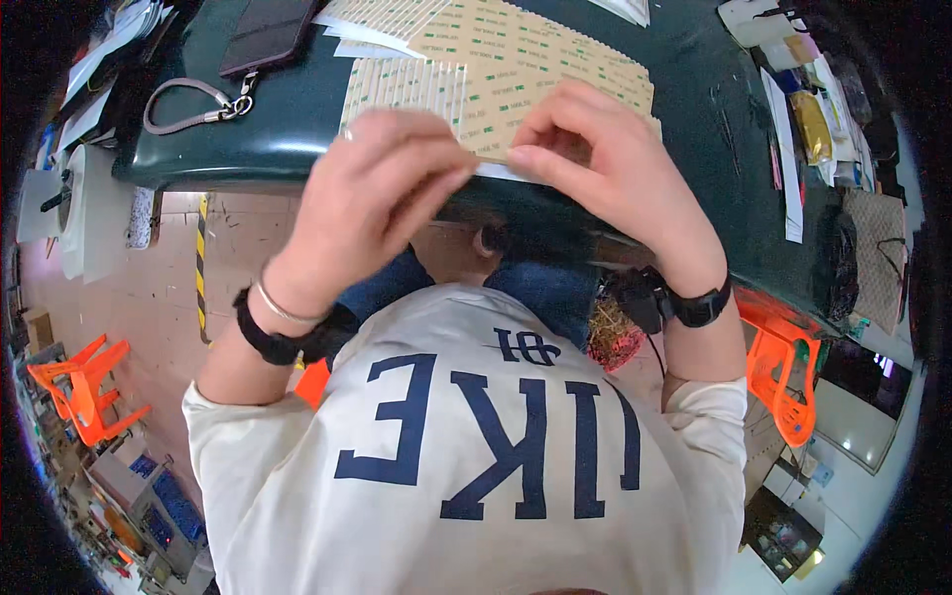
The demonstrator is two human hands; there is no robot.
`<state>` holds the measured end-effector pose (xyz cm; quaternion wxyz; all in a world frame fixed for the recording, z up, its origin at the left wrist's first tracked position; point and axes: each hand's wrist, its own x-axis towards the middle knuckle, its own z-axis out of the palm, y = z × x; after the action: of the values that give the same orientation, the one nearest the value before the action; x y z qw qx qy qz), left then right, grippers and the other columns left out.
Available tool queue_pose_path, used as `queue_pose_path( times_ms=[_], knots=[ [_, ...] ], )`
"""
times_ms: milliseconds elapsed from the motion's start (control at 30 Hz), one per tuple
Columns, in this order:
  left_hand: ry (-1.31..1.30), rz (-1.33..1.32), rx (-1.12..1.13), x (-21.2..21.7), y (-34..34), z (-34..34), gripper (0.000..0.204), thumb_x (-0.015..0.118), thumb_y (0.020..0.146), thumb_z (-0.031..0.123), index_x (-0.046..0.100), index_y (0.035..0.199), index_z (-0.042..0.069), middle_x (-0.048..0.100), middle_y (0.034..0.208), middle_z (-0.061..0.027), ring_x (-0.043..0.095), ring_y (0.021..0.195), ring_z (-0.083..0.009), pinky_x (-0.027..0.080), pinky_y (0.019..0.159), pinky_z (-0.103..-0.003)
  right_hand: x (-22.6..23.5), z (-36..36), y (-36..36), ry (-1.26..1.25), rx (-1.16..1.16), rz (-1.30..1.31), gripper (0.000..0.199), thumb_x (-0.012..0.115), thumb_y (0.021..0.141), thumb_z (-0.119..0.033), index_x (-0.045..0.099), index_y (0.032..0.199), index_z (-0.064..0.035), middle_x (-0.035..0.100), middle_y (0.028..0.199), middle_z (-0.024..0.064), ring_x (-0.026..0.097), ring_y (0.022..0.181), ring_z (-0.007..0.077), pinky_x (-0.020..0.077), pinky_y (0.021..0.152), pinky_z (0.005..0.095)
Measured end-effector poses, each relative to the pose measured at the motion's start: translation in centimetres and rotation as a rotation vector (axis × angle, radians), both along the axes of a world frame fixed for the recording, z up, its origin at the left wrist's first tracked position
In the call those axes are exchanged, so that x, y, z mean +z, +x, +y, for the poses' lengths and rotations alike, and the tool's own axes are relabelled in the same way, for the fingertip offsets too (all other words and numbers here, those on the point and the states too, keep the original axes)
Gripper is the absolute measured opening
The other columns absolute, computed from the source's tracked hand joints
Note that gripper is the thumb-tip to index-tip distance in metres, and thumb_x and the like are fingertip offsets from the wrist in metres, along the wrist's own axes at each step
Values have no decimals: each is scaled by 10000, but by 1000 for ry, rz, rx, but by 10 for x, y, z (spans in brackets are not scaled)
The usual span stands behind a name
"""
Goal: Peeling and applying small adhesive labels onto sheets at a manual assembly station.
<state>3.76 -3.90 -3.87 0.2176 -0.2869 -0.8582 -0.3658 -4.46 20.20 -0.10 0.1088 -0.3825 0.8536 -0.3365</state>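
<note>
A tan backing-paper sheet [496, 94] with green print lies near the table's front edge, its left part divided into narrow parallel strips [412, 84]. Over its lower left corner is my left hand [382, 183], fingers and thumb pinched together; whatever is between the tips is too small to make out. My right hand [615, 149] curls over the sheet's near edge, index finger and thumb closed in a pinch, its hold also unclear. A thin white edge [498, 172] shows between the two hands, at the front of the sheet.
On the dark green table [238, 139] lie a dark phone [268, 38] with a grey wrist strap [183, 124], and more cut strips [387, 20] at the back. Papers and a yellow packet [813, 129] sit at the right. Orange stools [84, 387] stand on the floor.
</note>
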Motion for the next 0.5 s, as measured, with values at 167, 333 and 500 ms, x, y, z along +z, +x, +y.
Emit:
queue_pose_path(
  times_ms=[167, 333, 500],
  knots=[
    [32, 55, 151, -2, -4, 7, 146, 767, 847, 136, 698, 962, 78, 646, 970, -97, 646, 902, -302, 528, 779, -383, 0, 0, -3, -30, 23, -30, 177, 752, 910, -166, 667, 978, -26, 572, 947, 47, 591, 890, 150, 485, 794, 260],
    [-60, -77, 70, 13, -25, 19, 202, 810, 809, 122, 707, 967, 48, 653, 957, -103, 652, 881, -301, 527, 767, -365, 5, 31, 6, -39, -167, -126, 187, 780, 869, -155, 667, 962, -38, 566, 980, 47, 583, 929, 164, 476, 795, 260],
    [-49, -193, -53, 15, -46, 42, 196, 822, 796, 134, 691, 910, 43, 609, 886, -107, 630, 821, -306, 517, 719, -379, -5, 43, 6, 0, -137, 40, 195, 791, 849, -152, 664, 951, -44, 562, 976, 51, 577, 955, 179, 471, 802, 275]
  ],
)
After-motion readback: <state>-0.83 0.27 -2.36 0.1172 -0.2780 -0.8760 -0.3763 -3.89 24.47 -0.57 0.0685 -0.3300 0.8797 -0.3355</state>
